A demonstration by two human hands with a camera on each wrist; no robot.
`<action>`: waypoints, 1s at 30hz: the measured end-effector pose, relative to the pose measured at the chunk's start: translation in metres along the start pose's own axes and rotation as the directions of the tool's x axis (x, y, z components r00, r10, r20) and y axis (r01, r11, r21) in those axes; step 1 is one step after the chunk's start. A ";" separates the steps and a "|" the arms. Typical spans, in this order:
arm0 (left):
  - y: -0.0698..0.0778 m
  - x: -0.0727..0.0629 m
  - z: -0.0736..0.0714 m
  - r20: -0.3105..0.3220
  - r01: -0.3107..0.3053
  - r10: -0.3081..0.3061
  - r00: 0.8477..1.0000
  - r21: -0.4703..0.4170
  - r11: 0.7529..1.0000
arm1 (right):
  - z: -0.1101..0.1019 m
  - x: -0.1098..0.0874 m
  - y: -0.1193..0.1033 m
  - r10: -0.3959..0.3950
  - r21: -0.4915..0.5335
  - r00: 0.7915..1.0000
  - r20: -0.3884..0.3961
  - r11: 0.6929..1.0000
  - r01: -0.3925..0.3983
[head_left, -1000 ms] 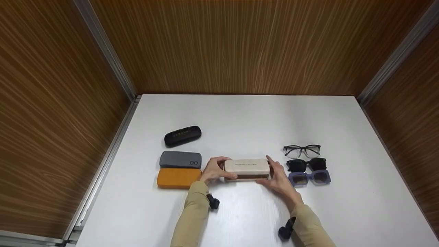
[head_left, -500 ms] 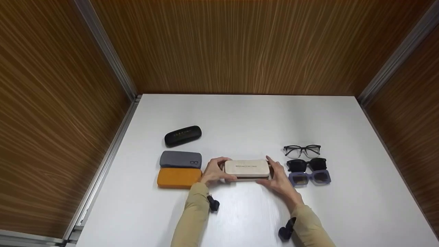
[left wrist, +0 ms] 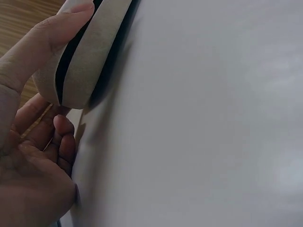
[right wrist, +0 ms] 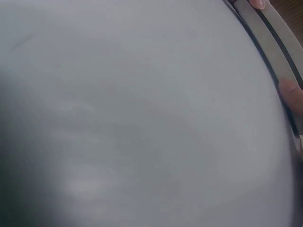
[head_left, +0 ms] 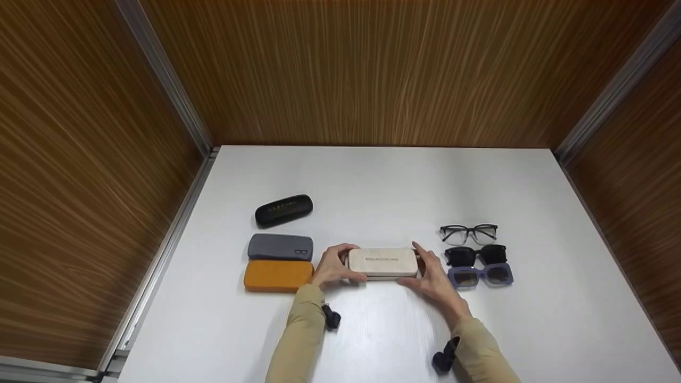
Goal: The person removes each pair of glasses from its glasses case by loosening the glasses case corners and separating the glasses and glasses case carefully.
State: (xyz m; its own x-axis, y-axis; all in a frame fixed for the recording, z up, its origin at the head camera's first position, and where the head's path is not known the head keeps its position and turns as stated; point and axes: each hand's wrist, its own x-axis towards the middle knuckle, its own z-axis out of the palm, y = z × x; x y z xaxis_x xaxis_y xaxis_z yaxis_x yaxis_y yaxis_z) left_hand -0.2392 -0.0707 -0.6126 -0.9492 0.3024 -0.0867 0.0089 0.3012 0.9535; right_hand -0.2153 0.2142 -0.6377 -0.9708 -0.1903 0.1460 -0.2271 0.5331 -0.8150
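Note:
Between both hands, mid-table in the head view, is a cream glasses case (head_left: 383, 261) with small lettering on its lid. My left hand (head_left: 334, 264) grips its left end, thumb at the front and fingers behind. At the right end my right hand (head_left: 433, 277) holds it, thumb low on the front and fingers round the far corner. In the left wrist view the left thumb (left wrist: 61, 30) lies on the lid's edge, and a narrow dark gap shows between lid and base. The right wrist view shows the right thumb (right wrist: 291, 96) against the base. The inside of the case is hidden.
On the left lie a black glasses case (head_left: 284, 211), a grey one (head_left: 276, 247) and an orange one (head_left: 279, 276). Clear glasses (head_left: 468, 234), black sunglasses (head_left: 475, 256) and purple-framed sunglasses (head_left: 480, 276) lie right. Wood-grain panels (head_left: 372, 74) surround the white table (head_left: 383, 186).
The lid of the cream glasses case has come down, narrowing the dark gap along its front. Both hands stay at its ends, and the other things lie as before.

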 end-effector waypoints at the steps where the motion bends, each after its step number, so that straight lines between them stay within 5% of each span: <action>1: 0.000 0.000 0.000 -0.001 -0.006 0.006 1.000 0.006 1.000 | 0.000 0.000 0.000 -0.001 0.003 1.000 -0.001 1.000 0.001; 12: -0.005 0.000 0.002 -0.010 -0.058 0.059 0.998 0.038 0.998 | 0.001 -0.001 0.000 -0.037 -0.017 0.999 -0.021 0.999 0.036; 30: -0.004 -0.006 0.006 -0.012 -0.042 0.043 0.999 0.035 0.999 | 0.000 -0.002 0.002 -0.026 -0.022 0.999 0.021 0.999 0.027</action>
State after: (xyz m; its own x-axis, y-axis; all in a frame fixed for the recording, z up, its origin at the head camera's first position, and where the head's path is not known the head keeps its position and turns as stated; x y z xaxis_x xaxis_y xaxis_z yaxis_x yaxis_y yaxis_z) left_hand -0.2314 -0.0682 -0.6180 -0.9516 0.3044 -0.0426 0.0599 0.3194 0.9457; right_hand -0.2138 0.2151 -0.6395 -0.9627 -0.2214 0.1556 -0.2545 0.5458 -0.7983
